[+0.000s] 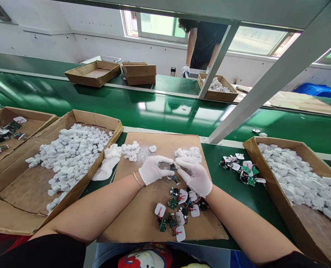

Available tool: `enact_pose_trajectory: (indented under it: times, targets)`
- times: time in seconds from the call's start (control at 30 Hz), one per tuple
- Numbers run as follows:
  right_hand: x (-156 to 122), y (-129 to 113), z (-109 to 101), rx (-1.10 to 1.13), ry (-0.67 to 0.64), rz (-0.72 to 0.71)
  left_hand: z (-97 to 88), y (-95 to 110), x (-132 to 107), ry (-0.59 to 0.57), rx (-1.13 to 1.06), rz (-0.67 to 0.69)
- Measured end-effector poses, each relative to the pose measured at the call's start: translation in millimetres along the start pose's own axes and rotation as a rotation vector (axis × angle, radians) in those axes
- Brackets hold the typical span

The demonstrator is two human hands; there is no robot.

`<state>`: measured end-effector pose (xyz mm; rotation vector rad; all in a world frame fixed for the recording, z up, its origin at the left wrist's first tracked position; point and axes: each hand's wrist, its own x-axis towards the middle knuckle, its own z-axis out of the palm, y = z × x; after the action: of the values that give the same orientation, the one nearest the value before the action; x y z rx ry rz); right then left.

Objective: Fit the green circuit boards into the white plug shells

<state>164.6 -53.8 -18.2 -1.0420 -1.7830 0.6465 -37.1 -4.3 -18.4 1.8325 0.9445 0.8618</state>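
Both my hands wear white gloves and meet over a cardboard sheet (137,219). My left hand (155,171) pinches a small circuit board (172,166) between thumb and fingers. From the other side, my right hand (194,175) closes its fingertips at the board's right edge, partly hiding it. Just below the fingers lies another small dark board (176,179). Nearer me is a loose group of green circuit boards (173,203) with red wires and white plastic plates (180,233). Beyond my hands are small white pieces (130,150) and another white pile (192,152).
Cardboard trays of white pieces stand left (116,128) and right (251,156). A crumpled white glove (108,162) lies beside the left tray. More wired boards (245,169) sit at right. A slanted metal post (260,89) crosses ahead; a person (203,44) stands beyond the green bench.
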Motion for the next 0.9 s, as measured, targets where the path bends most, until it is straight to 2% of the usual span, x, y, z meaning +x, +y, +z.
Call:
enact_pose_trajectory:
  times: [0.17,0.37,0.47,0.57,0.67,0.73,0.8,0.9]
  targets:
    - [-1,-1,4,0.09,0.074,0.089,-1.0,3,1,0.019,0.066,0.015]
    - [3,-20,-7,0.0,-0.094,0.072,-0.9,3,-2,0.004,0.072,0.043]
    - [4,-23,-7,0.182,-0.035,0.213,0.9,7,-4,-0.012,0.064,0.1]
    - [7,-19,0,0.496,0.017,0.407,2.1,13,-6,0.022,0.08,0.236]
    - [10,-16,6,0.813,-0.107,0.544,2.1,22,-5,0.061,0.12,0.395]
    - [12,-15,6,0.95,-0.209,0.621,2.2,26,-4,0.038,0.108,0.459]
    - [12,-15,4,1.007,-0.295,0.675,2.8,29,-3,-0.03,0.086,0.479]
    - [12,-14,2,1.024,-0.384,0.683,3.7,31,-3,-0.086,0.093,0.417]
